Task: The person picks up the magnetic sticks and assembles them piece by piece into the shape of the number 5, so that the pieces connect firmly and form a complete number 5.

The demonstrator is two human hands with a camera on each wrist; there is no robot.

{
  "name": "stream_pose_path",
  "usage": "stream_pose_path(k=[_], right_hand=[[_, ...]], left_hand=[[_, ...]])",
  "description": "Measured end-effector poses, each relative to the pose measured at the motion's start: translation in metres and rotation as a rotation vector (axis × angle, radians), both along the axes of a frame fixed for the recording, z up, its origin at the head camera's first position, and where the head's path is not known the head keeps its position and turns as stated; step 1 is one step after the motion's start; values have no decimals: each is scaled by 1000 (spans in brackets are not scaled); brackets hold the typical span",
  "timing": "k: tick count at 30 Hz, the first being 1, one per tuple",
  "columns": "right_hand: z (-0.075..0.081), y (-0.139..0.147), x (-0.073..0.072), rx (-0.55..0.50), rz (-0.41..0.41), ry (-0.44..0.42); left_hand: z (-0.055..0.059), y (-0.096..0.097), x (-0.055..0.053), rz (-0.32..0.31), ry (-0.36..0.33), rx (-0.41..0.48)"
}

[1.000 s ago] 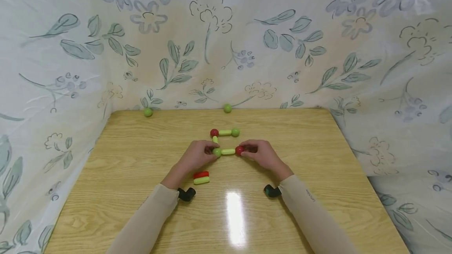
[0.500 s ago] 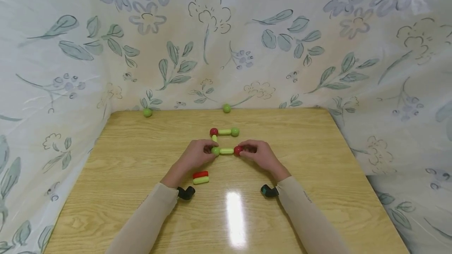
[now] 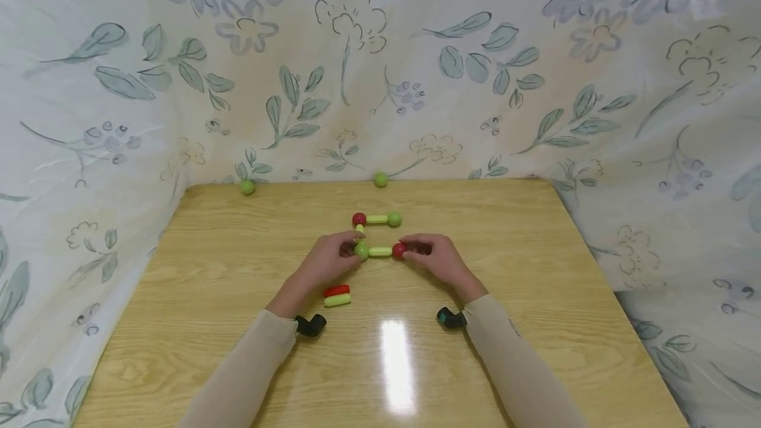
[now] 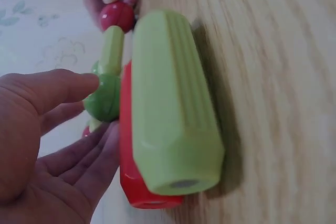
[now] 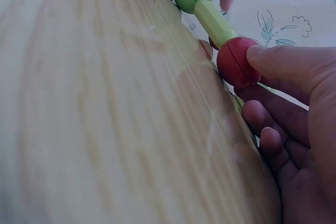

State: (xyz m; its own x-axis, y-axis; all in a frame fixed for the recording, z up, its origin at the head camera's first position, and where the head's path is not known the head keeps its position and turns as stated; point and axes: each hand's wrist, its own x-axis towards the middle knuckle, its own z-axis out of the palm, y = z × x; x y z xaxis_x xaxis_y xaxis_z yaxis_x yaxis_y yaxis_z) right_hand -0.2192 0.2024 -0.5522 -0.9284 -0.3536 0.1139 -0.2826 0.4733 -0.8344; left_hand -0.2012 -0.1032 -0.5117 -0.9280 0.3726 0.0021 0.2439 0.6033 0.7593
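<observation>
In the head view my left hand [image 3: 329,259] pinches a green ball [image 3: 361,251] at the corner of a ball-and-rod piece. My right hand [image 3: 438,257] holds a red ball [image 3: 399,251] between thumb and fingers. A yellow-green rod [image 3: 380,251] joins these two balls. From the green ball a second short rod [image 3: 360,228] runs back to another red ball [image 3: 359,218]. A further rod [image 3: 377,219] leads from there to a green ball [image 3: 395,218] on the right. The left wrist view shows thumb and fingers at the green ball [image 4: 103,98].
A red rod [image 3: 336,290] and a yellow-green rod [image 3: 337,300] lie side by side near my left wrist. Loose green balls rest at the table's back edge, one at left [image 3: 247,187], another near the middle [image 3: 380,179]. Floral cloth [image 3: 380,71] rises behind the table [image 3: 505,216].
My right hand has shifted very slightly left with its red ball. Both hands keep their hold, and the head view itself has moved a little.
</observation>
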Motion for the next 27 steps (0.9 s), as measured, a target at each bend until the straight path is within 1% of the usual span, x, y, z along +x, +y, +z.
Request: stream_pose_path(k=[4,8,10,13,16,19,21,23,27], right_hand=[[-1,-1,-1,2,-2,-8],[1,-3,1,-6,1,-17],[2,-3,1,-3,-2,-21],[3,-2,2,-1,-12,-27],[3,-1,1,1,-17,-25],[1,0,0,3,-15,-17],[0,0,0,4,-11,-11],[-1,0,-1,2,-9,-7],[0,-1,-1,3,-9,-10]], left_hand=[[-1,-7,7,27,7,29],[-1,-20,16,53,11,20],[1,-28,21,52,10,14],[4,-39,28,22,8,3],[5,-48,37,-32,-8,4],[5,-54,46,-99,-44,32],[4,-57,52,-128,-67,56],[2,-57,57,-146,-80,85],[2,-57,64,-158,-85,123]])
